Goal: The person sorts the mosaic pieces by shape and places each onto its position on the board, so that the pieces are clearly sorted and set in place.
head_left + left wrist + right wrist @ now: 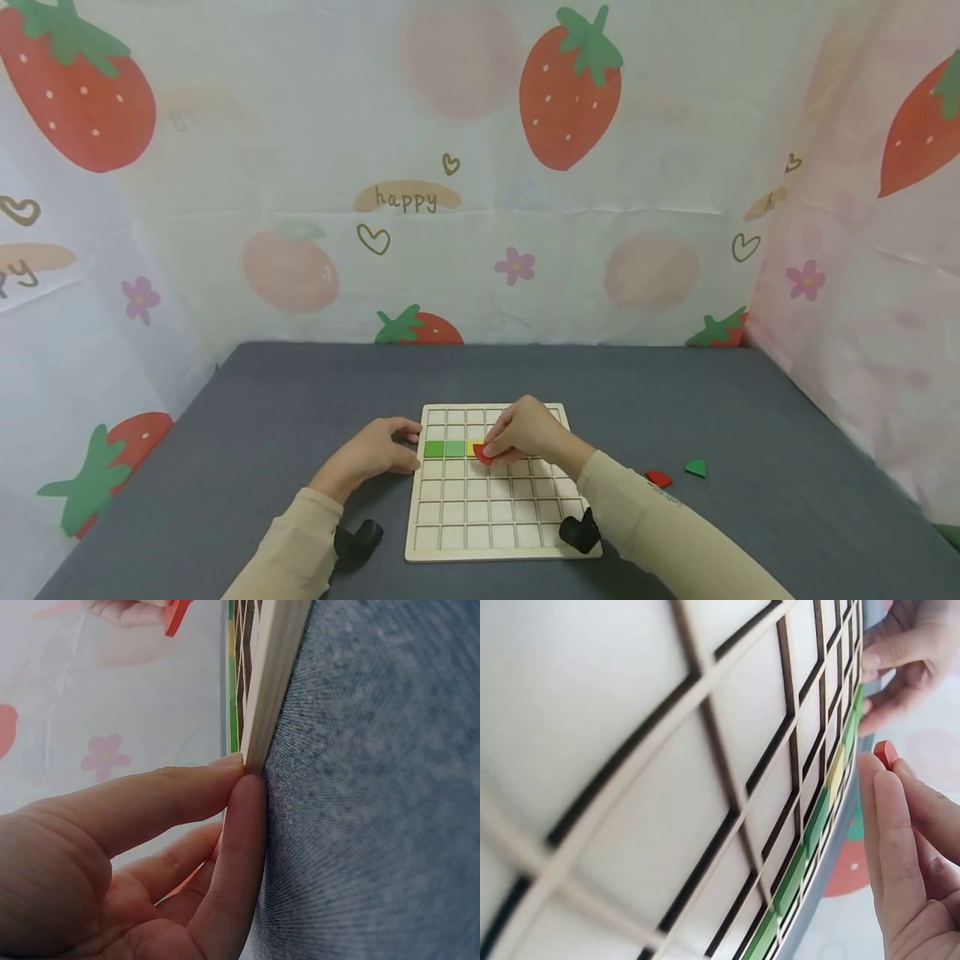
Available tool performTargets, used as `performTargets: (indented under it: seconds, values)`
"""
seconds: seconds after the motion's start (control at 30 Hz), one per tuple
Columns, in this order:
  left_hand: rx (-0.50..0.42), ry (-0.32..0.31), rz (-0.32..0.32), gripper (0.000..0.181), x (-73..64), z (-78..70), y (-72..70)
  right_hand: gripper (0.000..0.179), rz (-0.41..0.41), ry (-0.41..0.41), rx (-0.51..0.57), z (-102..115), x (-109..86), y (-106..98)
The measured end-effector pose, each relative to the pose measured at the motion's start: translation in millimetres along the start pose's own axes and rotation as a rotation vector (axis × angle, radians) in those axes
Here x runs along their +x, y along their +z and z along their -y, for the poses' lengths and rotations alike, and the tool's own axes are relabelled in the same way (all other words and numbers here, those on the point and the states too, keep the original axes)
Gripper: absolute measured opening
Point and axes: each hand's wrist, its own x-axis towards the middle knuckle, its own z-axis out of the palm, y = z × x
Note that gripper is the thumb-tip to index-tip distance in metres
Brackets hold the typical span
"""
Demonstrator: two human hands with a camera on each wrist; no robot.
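Head view: right hand (527, 427) pinching a red piece (482, 455) over the board (454, 513)

The thumb and fingers are holding it narrowly, its end sticking out at the fingertips, near the yellow square (470, 449). The left hand (373, 451) is resting its thumb and fingers, set apart, against the board's left edge. Another red piece (658, 478) and a green piece (696, 468) are lying right of the board on the table (315, 392).

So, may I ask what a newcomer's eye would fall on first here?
Probably the big red strawberries on the cloth behind the table. Then the pale board on the table, its left edge touched by the left hand, with the right hand holding a red piece over it.
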Motion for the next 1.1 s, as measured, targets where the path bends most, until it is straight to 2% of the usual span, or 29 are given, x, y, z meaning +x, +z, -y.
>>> performTargets:
  seconds: [0.47, 1.1]
  values:
    - [-0.002, -0.004, -0.006, 0.059, -0.9, -2.4, 0.1, 0.007, 0.076, -0.014, 0.062, 13.2, 10.4, 26.4]
    - [-0.008, -0.012, -0.001, 0.058, 0.2, -1.0, 0.2, 0.006, 0.063, 0.025, 0.096, 20.3, 17.8, 50.1]
